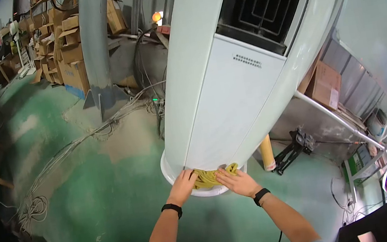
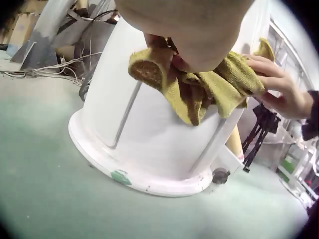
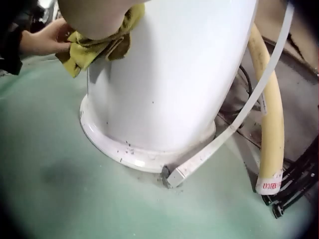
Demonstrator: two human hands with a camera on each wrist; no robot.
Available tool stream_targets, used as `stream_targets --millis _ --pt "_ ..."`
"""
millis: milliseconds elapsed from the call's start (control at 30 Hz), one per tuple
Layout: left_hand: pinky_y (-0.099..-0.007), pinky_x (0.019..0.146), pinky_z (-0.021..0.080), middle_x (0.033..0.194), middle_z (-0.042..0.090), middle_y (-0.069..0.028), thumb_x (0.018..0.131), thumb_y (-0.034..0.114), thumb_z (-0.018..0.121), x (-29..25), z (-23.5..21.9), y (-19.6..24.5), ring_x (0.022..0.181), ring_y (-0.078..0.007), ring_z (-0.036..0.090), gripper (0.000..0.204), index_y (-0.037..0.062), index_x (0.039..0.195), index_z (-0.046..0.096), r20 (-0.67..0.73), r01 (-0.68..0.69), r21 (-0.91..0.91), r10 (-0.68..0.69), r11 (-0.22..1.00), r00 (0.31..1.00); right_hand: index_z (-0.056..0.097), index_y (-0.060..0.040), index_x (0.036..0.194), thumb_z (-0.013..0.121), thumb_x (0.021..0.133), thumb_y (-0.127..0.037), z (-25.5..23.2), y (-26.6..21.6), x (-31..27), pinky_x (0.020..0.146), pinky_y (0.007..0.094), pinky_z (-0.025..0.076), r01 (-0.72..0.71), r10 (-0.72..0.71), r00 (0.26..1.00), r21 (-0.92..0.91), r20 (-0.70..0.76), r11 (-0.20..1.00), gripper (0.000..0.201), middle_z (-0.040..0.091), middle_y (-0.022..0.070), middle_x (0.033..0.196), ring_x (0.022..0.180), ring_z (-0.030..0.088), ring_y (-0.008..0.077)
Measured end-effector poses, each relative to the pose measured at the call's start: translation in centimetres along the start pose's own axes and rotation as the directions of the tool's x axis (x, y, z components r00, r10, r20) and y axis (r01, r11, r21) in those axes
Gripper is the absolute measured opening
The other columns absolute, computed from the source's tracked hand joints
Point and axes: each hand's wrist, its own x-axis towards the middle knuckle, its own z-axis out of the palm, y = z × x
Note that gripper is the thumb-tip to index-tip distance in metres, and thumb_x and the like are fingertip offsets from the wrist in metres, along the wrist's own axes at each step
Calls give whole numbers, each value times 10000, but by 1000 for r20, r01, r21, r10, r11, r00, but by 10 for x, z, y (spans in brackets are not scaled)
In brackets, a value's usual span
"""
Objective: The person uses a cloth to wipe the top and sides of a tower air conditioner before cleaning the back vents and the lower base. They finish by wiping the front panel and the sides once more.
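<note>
A crumpled yellow-green cloth (image 1: 206,178) lies against the lower front of a tall white cabinet (image 1: 230,100), just above its round base (image 2: 144,185). At the cloth's left end is my left hand (image 1: 182,187), its fingers curled round the edge. My right hand (image 1: 239,183) rests on the right part with fingers fairly straight, pressing the cloth to the panel. In the left wrist view the cloth (image 2: 219,89) hangs in folds between both hands. The right wrist view shows the cloth (image 3: 94,52) at the cabinet's left side.
Cables (image 1: 64,151) run over the green floor at left, by a grey column (image 1: 96,45) and cardboard boxes (image 1: 74,64). Right of the cabinet stand a yellow tube (image 1: 267,154) and a folded black tripod (image 1: 291,153). A white bar (image 3: 234,127) slants beside the base.
</note>
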Motion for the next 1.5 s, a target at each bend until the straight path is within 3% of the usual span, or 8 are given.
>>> stream_targets --millis 133,233,367,500,667,1200,1400,1500 --pt "-425 846 483 1019 577 -142 728 -51 594 35 -22 4 984 -351 558 309 18 1020 521 -299 -56 -53 38 997 954 556 -108 1316 544 855 -138 -33 19 6 899 341 465 -101 95 986 -41 -134 994 462 454 31 1464 1355 422 194" --pt "-406 846 487 1037 587 -156 742 -84 585 75 -56 23 981 -348 568 314 18 1031 519 -463 -32 -157 -45 987 885 588 -130 1290 565 836 -104 -69 40 15 837 346 482 -251 230 926 -35 -298 967 455 501 49 1416 1290 491 225" --pt "-393 849 501 1056 593 -174 774 -135 563 132 -105 61 994 -358 587 338 22 1070 519 -766 -149 -152 -22 977 642 660 -135 1217 595 777 3 -110 74 25 822 357 492 -427 395 704 92 -590 899 465 566 98 1306 1151 578 274" --pt "-392 798 521 1030 591 -148 734 -154 584 163 -149 80 979 -330 596 255 13 927 591 -818 -296 97 245 950 521 704 -100 1145 630 690 112 -137 97 32 851 383 486 -514 445 505 157 -739 843 507 584 130 1182 1024 595 298" --pt "-362 738 531 977 573 -91 652 -51 653 158 -128 60 936 -295 590 238 47 865 614 -693 -195 160 251 968 675 678 -112 1199 627 691 89 -114 92 25 839 390 487 -510 451 589 125 -671 851 549 543 133 1201 1018 576 309" --pt "-368 731 504 934 543 -62 654 -8 659 74 -50 -1 910 -266 554 190 59 804 564 -488 -72 164 145 984 861 575 -152 1333 599 719 -23 -44 24 9 704 320 501 -323 344 889 119 -301 939 628 562 85 1171 891 542 220" --pt "-354 713 516 941 544 -45 698 45 646 34 -15 -20 924 -244 542 138 77 810 571 -332 47 223 30 974 943 504 -81 1374 594 745 -22 -4 -5 11 583 275 540 -219 248 961 208 -124 953 638 532 82 1049 917 535 219" --pt "-338 698 536 943 542 -35 721 67 639 11 12 -24 928 -233 542 116 87 825 592 -236 192 250 -132 949 963 503 -71 1371 597 748 -23 12 -20 12 590 273 549 -206 209 978 228 12 952 632 513 76 991 915 528 220"
